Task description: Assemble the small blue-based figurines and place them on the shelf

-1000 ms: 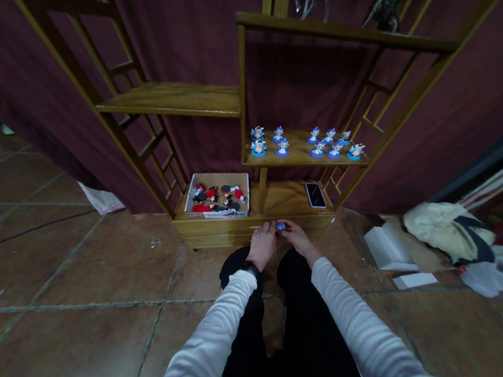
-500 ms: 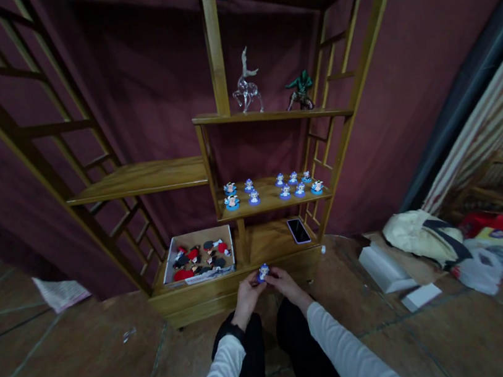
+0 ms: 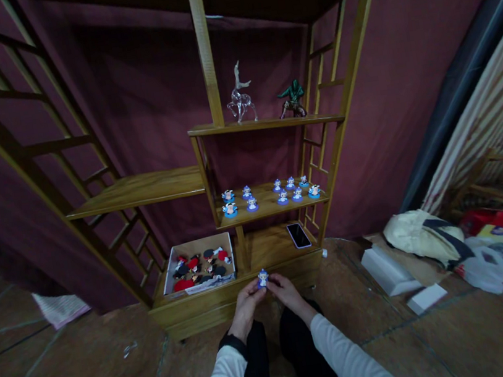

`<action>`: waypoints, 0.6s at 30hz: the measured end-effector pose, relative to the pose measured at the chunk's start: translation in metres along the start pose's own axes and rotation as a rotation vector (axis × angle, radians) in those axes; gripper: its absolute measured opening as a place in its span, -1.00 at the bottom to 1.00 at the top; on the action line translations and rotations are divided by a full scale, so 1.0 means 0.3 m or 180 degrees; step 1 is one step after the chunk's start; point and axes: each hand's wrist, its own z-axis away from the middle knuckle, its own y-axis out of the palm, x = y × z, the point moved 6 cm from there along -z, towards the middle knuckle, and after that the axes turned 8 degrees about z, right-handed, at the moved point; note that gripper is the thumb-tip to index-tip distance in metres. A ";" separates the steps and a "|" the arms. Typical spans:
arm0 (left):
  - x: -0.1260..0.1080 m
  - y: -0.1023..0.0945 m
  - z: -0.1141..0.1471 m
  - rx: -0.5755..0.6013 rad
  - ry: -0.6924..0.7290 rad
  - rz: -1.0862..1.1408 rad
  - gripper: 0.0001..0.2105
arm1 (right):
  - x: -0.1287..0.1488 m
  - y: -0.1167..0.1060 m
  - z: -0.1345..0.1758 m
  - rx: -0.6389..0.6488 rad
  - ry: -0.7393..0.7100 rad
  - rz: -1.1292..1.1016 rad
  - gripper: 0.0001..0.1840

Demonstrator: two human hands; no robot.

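A small purple-and-white figurine (image 3: 263,278) is held upright between my two hands, in front of the low base of the wooden shelf unit (image 3: 194,312). My left hand (image 3: 245,305) grips its left side with closed fingers. From the right, the fingers of my right hand (image 3: 289,295) close on it too. Similar figurines stand in two rows on the small middle shelf (image 3: 266,207), some purple, some on blue bases like the one at the front left (image 3: 230,210). A gap lies between the left and right groups.
An open cardboard box (image 3: 175,268) with red and black figures sits at the lower left. A phone (image 3: 299,235) lies on the bottom shelf. Above stand a clear deer (image 3: 240,99) and a green figure (image 3: 293,100). White boxes (image 3: 388,270) and a cream bag (image 3: 419,233) lie on the floor.
The view has tilted and shifted slightly, so the shelf appears lower and a little to the left. Both hands still hold the figurine, which now shows more upright.
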 end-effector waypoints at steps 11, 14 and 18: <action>0.005 0.019 -0.007 -0.0057 0.0137 -0.0007 -0.53 | 0.024 -0.025 0.006 -0.0132 -0.0184 0.0000 -0.73; 0.015 0.020 -0.012 -0.0057 0.0145 -0.0080 -0.55 | 0.014 -0.025 0.001 -0.0126 -0.0166 -0.0163 -0.67; 0.024 0.021 -0.016 -0.0040 0.0173 -0.0153 -0.56 | -0.011 -0.031 -0.015 -0.0233 -0.0186 -0.0347 -0.57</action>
